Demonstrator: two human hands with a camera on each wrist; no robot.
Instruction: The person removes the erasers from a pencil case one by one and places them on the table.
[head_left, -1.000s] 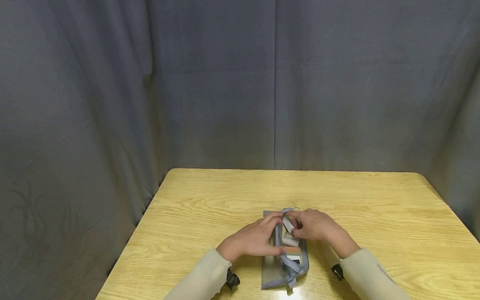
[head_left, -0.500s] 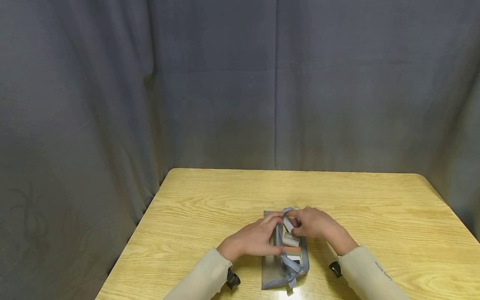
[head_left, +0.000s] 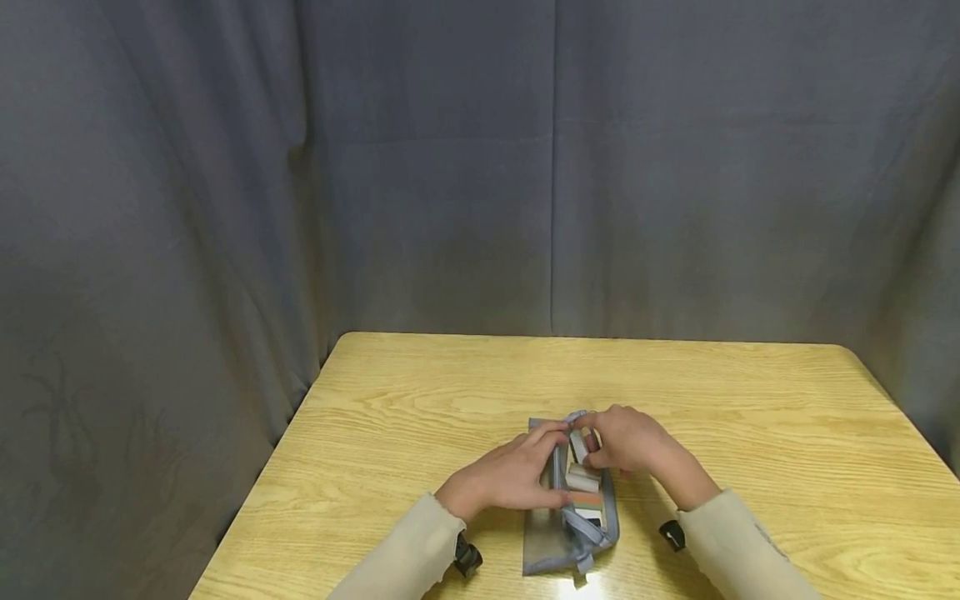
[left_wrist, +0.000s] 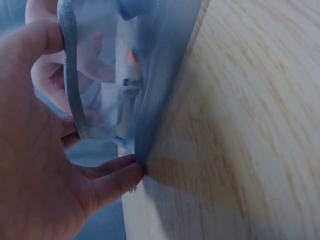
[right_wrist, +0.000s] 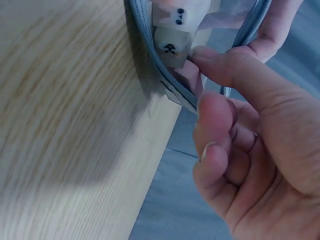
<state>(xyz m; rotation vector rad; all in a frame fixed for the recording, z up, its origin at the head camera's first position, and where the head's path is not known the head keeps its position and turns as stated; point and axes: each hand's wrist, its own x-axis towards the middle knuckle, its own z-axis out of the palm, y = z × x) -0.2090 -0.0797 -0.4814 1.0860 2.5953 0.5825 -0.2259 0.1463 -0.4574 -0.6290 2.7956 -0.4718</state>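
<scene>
A blue-grey mesh zip pouch (head_left: 547, 542) lies on the table with its top spread open. Several small blocks, probably erasers, fill it: a pale one (head_left: 582, 477), an orange-and-green striped one (head_left: 586, 500) and white ones with printed faces (right_wrist: 177, 16). My left hand (head_left: 504, 479) holds the pouch's left side, thumb and fingers spread along the zip edge. At the far end, my right hand (head_left: 630, 442) reaches into the opening. Its thumb and index finger pinch a pink block (right_wrist: 187, 75) by the pouch's corner; the remaining fingers curl underneath. Block undersides are hidden.
The wooden table (head_left: 420, 392) extends around the pouch on all sides. Grey curtains (head_left: 450, 167) hang behind it and along both sides. A black wrist strap (head_left: 467, 556) shows below the left sleeve, and another dark strap (head_left: 672, 535) below the right.
My right hand shifts slightly up toward the pouch's far end, with its thumb still inside the opening. My left hand keeps its hold, and the pouch stays nearly still.
</scene>
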